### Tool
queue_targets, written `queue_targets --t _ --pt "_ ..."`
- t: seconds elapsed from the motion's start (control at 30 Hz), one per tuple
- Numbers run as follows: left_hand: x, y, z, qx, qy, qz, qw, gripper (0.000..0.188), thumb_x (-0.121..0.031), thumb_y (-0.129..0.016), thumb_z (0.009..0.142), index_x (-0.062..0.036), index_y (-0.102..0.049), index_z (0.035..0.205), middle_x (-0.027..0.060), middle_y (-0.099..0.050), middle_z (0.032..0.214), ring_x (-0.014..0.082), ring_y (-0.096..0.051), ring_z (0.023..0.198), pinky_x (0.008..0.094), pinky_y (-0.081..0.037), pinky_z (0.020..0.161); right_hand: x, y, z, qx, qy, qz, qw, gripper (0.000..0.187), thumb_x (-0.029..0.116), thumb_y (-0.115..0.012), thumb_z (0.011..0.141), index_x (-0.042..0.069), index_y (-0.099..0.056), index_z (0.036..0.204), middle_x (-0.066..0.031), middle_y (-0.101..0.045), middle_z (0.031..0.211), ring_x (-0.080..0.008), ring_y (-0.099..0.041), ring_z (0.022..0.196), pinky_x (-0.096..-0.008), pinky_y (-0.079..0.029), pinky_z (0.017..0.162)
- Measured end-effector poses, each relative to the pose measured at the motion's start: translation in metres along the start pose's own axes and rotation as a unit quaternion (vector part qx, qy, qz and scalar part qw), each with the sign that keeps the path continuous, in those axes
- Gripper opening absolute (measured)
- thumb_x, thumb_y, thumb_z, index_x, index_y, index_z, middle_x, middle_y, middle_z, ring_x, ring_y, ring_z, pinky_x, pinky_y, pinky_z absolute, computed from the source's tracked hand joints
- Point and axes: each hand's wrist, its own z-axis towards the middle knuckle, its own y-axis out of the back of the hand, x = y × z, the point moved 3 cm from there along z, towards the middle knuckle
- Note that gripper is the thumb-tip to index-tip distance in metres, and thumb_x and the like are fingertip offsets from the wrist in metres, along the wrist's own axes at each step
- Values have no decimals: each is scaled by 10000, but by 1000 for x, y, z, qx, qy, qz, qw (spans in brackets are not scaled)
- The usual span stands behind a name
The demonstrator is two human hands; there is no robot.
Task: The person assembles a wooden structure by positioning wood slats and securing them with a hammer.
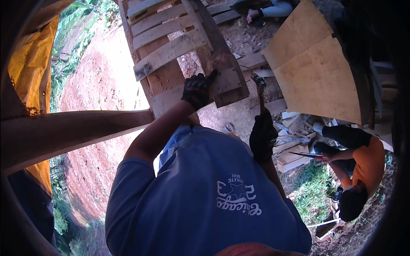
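Note:
My left hand (197, 90), in a black glove with red marks, lies on the end slat (226, 81) of a wooden slatted frame. Its thumb side stretches to the right and the other fingers bend over the slat; nothing shows held in it. In a dark glove, my right hand (263, 135) is closed round the handle of a hammer (261, 94). The hammer stands head up, just right of the frame's near corner and apart from it. Several pale slats (171, 54) cross the frame's long boards, with gaps between them.
A thick beam (77, 134) comes in from the left toward the frame. Large plywood panels (316, 72) stand at the right, above scrap wood (294, 158). A person in orange (368, 164) crouches at lower right holding a dark blade-like thing. Another person's arm (275, 10) shows at the top.

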Motion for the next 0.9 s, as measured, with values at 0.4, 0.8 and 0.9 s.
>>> queue_targets --t 0.4,0.8,0.9 --pt "-1 3 -2 -15 -19 -24 999 962 -581 -783 802 -189 -423 1604 202 -663 1155 380 -683 1030 507 -538 907 -14 -16 37 -17 63 -48 997 300 149 -643 1030 58 -643 1315 -186 -746 1074 -381 -739 857 -448 -574 692" --pt "0 3 -2 -17 -19 -29 999 996 -595 -794 785 -200 -405 1613 203 -643 1162 379 -663 1060 504 -521 935 -26 -47 56 19 60 -85 994 184 210 -576 1066 106 -598 1217 -169 -720 850 -367 -719 741 -479 -543 619" --pt "-1 1 1 -5 -14 -25 1000 1001 -586 -799 786 -201 -396 1618 197 -636 1173 377 -658 1060 506 -511 943 -37 -51 56 103 48 -119 986 194 195 -590 1061 102 -615 1229 -178 -732 890 -374 -724 748 -472 -552 623"
